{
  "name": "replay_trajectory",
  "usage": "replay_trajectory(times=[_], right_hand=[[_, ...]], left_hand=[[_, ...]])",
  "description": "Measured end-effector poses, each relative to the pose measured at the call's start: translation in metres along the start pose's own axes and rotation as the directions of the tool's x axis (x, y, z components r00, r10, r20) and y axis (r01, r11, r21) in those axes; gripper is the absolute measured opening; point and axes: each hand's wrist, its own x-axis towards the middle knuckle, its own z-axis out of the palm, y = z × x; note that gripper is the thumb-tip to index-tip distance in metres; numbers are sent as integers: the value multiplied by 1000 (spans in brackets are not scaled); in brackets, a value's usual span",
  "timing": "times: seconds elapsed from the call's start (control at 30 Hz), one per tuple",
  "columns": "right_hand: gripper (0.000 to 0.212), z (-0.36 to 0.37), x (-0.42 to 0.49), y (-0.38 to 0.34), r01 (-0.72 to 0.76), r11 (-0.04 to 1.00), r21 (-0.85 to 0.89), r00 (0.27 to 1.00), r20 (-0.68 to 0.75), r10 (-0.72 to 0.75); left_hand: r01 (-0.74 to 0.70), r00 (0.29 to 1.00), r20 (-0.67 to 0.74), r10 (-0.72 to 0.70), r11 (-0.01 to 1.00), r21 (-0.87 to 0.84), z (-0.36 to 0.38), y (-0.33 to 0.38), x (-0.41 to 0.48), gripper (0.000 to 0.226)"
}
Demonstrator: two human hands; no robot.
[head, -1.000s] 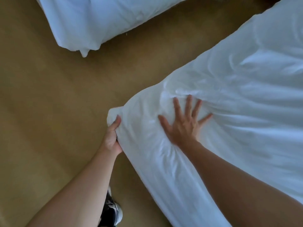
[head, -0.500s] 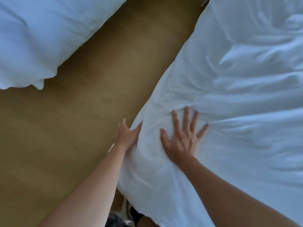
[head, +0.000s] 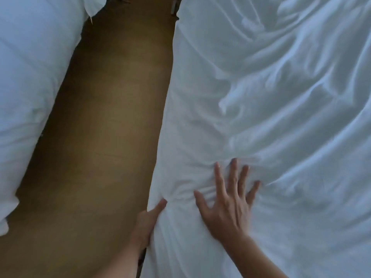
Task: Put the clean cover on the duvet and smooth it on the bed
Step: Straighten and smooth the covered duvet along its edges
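Observation:
The white covered duvet fills the right side of the head view, wrinkled, its left edge hanging over the side of the bed. My right hand lies flat on it near that edge, fingers spread and straight. At the edge itself my left hand holds the fabric, the thumb on top and the fingers hidden under the fold.
A strip of tan floor runs between the two beds. A second bed with white bedding takes up the left side. A small dark object shows on the floor at the top, by the duvet's edge.
The view has swung toward the head of the bed, so the duvet's edge now runs straight up the frame. Both hands have slid forward along that edge; the shoe has dropped out of sight.

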Motion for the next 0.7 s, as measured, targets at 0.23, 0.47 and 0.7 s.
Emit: replay_trajectory(times=[0.23,0.47,0.7], right_hand=[[111,3,78,-32,-223,973,-64,969,91,228],[136,4,180,-42,-292,953,-85,945,131,301],[147,11,311,-65,-453,884,-119,872,147,466]], left_hand=[[-129,988,98,120,988,88,20,135,35,74],[97,954,283,-98,995,20,21,191,47,69],[12,957,289,-13,1000,7,52,340,139,71]])
